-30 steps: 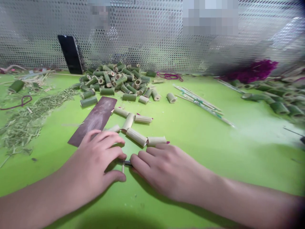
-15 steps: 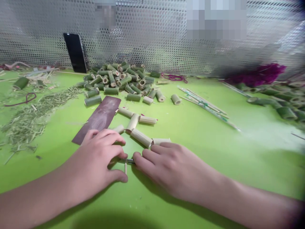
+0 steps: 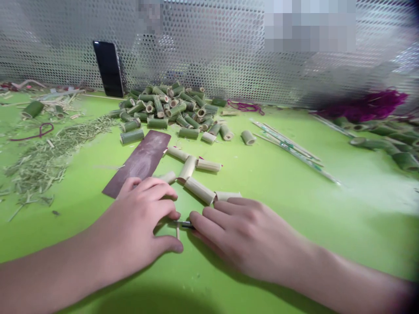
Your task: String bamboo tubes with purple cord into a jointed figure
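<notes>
Low over the table's near middle, my left hand (image 3: 144, 222) pinches a short thin wooden stick (image 3: 178, 234) upright between thumb and forefinger. From the other side my right hand (image 3: 242, 231) is closed round a small knife (image 3: 187, 224), most of it hidden in the fist. Its thin dark blade crosses the stick near the upper end. Just beyond both hands lies a figure of pale peeled bamboo tubes (image 3: 198, 190), joined end to end, with bits of red string at some ends. A brown strip of sandpaper (image 3: 139, 162) rests beyond my left hand.
Green bamboo pieces (image 3: 160, 107) are heaped at the back, below a perforated metal screen (image 3: 212, 56). A phone (image 3: 109, 69) leans there. Bamboo shavings (image 3: 65, 148) spread at left. Thin sticks in plastic wrap (image 3: 291, 148), purple string (image 3: 366, 105) and more bamboo (image 3: 376, 141) lie right.
The whole view has shifted slightly, so everything sits a little further right. Both hands keep the same hold on the stick and knife, with the blade still against the stick.
</notes>
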`<act>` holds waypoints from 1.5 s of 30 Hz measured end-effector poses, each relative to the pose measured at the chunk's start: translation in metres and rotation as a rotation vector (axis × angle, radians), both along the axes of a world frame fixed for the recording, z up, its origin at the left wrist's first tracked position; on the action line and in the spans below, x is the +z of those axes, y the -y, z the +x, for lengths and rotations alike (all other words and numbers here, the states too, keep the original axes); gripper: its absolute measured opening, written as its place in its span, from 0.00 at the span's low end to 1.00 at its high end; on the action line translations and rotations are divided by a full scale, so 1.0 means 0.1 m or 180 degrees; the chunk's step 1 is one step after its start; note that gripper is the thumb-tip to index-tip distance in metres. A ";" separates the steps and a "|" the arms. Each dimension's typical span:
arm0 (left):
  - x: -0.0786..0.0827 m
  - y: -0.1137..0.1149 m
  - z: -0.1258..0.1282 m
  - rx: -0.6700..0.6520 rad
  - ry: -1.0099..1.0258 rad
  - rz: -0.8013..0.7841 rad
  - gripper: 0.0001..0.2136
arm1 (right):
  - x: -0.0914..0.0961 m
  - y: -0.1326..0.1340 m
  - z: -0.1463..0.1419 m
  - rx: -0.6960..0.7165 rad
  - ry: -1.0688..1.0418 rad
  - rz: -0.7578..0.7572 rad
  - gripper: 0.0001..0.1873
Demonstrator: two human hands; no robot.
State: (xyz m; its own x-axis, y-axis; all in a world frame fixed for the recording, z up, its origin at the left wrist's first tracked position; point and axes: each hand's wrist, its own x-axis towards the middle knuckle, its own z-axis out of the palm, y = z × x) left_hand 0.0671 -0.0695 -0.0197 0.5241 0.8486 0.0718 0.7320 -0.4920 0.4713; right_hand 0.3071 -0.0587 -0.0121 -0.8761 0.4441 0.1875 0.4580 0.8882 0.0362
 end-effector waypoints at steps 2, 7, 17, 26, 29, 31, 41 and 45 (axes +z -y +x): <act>0.00 0.00 0.00 -0.0019 0.0019 0.0002 0.15 | 0.00 0.00 0.00 0.0029 0.0028 -0.0032 0.08; 0.00 0.00 -0.01 -0.0045 0.0048 0.0008 0.14 | -0.01 -0.01 -0.02 0.0011 0.0023 -0.0067 0.07; 0.03 -0.01 -0.01 -0.0173 -0.0055 0.0176 0.11 | 0.03 -0.01 -0.03 0.0052 0.0252 -0.0428 0.07; 0.05 0.00 -0.01 -0.0261 -0.0206 0.0252 0.10 | 0.01 -0.06 -0.04 0.0062 0.0538 -0.0519 0.05; 0.05 -0.01 -0.01 -0.0283 -0.0235 0.0257 0.11 | 0.01 -0.09 -0.05 0.0043 0.0561 -0.0567 0.06; 0.06 -0.02 -0.01 -0.0310 -0.0252 0.0250 0.11 | 0.03 -0.10 -0.06 0.0040 0.0590 -0.0647 0.08; 0.02 -0.03 -0.05 -0.0435 -0.0182 0.0236 0.13 | 0.01 -0.07 -0.02 0.0042 0.0351 -0.0498 0.09; 0.00 -0.05 -0.05 -0.0439 -0.0151 0.0079 0.12 | 0.00 -0.05 0.04 0.0119 -0.0169 -0.0123 0.12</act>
State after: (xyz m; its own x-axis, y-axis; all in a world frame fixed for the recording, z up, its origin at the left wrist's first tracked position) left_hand 0.0617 -0.0643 -0.0196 0.6388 0.7666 0.0644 0.6778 -0.6004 0.4243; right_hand 0.3114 -0.0539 -0.0120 -0.8815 0.4191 0.2176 0.4248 0.9050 -0.0221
